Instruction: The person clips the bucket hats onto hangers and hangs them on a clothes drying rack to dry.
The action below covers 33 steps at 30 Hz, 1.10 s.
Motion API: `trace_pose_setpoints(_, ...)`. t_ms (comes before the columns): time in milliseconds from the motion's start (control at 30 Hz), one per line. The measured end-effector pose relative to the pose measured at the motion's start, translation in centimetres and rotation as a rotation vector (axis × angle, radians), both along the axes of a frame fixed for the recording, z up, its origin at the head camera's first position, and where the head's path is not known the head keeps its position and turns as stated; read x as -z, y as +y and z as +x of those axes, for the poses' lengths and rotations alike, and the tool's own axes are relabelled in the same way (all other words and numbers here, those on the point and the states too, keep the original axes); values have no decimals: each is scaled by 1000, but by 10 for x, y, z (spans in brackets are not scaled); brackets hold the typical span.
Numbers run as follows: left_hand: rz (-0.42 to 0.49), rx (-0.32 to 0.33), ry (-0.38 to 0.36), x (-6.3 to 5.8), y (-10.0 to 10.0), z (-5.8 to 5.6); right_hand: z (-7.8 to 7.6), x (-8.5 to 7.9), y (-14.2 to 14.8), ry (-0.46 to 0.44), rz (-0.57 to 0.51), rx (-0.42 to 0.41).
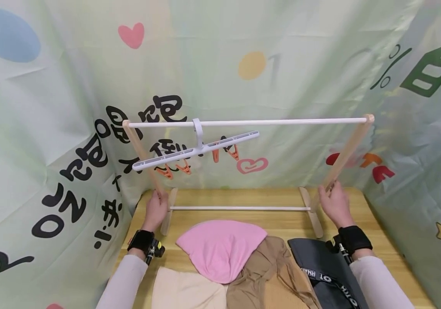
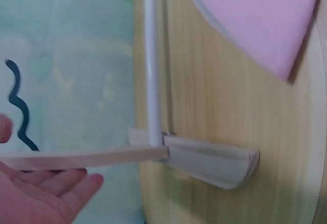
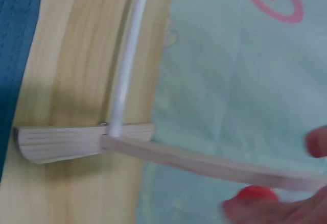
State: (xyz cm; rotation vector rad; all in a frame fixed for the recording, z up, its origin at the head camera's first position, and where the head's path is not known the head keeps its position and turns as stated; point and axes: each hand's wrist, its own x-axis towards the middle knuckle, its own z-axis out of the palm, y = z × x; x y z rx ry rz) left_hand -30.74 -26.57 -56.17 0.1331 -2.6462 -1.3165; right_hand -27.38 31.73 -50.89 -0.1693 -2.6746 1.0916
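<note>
A small clothes rack with pale wooden posts (image 1: 345, 150) and white rails (image 1: 282, 122) stands on the table. My left hand (image 1: 156, 211) is at the lower part of its left post (image 2: 92, 157), fingers stretched along one side and thumb apart on the other. Around the right post (image 3: 214, 169), my right hand (image 1: 336, 205) is spread the same way, thumb off the wood. From the top rail hangs a pale lilac hanger (image 1: 201, 149), tilted, with several orange clips (image 1: 215, 154).
In front of the rack lie a pink knitted hat (image 1: 222, 249), a cream cloth (image 1: 187, 289), brown fabric (image 1: 266, 274) and a dark grey item with a lettered black strap (image 1: 320, 266). Printed curtains (image 1: 297, 56) enclose the wooden table (image 1: 228, 197) at the back and sides.
</note>
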Motion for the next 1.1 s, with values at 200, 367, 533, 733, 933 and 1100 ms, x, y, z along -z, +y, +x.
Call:
trace_pose_setpoints(200, 37, -44, -58, -17, 8, 18, 15, -22, -20, -77, 183, -54)
trace_pose_setpoints(367, -7, -82, -12, -31, 35, 33, 7, -43, -45, 11, 247, -73)
trace_pose_setpoints(533, -40, 68, 16, -35, 65, 40, -24, -69, -78, 70, 22, -226)
trace_pose_setpoints(733, -122, 306, -30, -21, 92, 38, -73, -87, -119, -55, -617, -561)
trace_pose_setpoints(933, -145, 473, 13, 4, 114, 39, -108, -83, -163, -162, -892, -692)
trace_pose_setpoints(1100, -206, 547, 5, 27, 130, 56, -112, -69, -184, -267, -1122, -811)
